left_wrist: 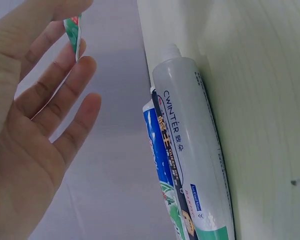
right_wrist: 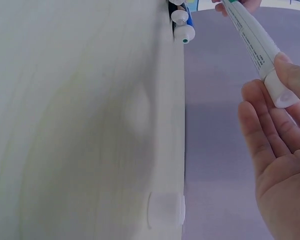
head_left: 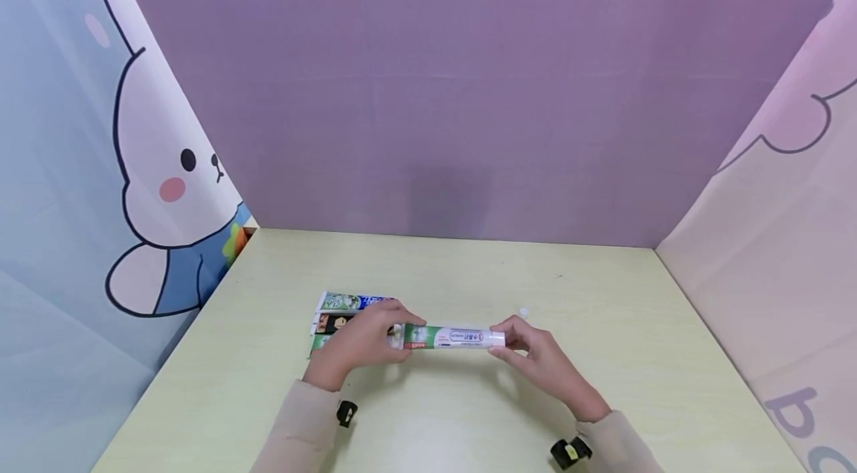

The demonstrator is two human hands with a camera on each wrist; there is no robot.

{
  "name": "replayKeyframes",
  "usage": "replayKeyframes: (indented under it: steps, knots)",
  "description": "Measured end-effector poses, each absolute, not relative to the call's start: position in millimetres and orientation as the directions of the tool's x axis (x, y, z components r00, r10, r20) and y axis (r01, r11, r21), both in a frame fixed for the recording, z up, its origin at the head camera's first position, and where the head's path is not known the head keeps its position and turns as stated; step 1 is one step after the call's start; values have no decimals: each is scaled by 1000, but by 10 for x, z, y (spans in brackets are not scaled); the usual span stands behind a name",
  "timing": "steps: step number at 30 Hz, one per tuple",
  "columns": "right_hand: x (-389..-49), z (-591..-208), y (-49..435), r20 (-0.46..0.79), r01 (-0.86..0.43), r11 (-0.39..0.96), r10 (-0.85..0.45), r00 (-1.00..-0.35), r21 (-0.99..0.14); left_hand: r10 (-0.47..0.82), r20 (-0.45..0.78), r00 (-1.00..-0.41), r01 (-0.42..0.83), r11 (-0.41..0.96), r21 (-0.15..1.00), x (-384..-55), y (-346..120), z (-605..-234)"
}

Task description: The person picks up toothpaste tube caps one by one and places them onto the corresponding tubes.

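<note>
Firstly, three tubes (head_left: 340, 302) lie side by side toward the table's (head_left: 602, 294) left edge; the left hand (head_left: 364, 333) pinches the green end of a toothpaste tube (head_left: 458, 338), raised off the surface; the right hand (head_left: 541, 360) grips its white end between thumb and fingers.

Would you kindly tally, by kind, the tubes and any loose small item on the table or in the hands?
Tubes lying on the table: 3 (blue-and-green tube, black tube, pale grey tube)
Held tube, between left hand and right hand: 1
Loose small white cap-like piece: 1
Total: 5
</note>
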State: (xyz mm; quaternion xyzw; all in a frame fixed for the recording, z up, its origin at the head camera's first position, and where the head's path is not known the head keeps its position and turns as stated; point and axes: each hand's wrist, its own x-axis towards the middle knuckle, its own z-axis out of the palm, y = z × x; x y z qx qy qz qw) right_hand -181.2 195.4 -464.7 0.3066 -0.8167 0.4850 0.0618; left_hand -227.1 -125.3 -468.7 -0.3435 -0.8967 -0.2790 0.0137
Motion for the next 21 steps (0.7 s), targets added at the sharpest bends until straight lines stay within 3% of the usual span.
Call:
replayKeyframes:
  steps: [10,14,21]
  knots:
    - [-1952,-4942,2077,336,-524,423,-443,-831,-740,608,217,-764,625,611,486,-2250,-1245,-4736]
    - [-1956,-4966,2104,362,-546,427,-441,-822,-721,611,225,-759,633,608,480,-2241,-1241,-4744]
    - [-1937,-4961,2109,298,-515,468,-462,-835,-718,632,202,-748,640,608,470,-2226,-1228,-4784]
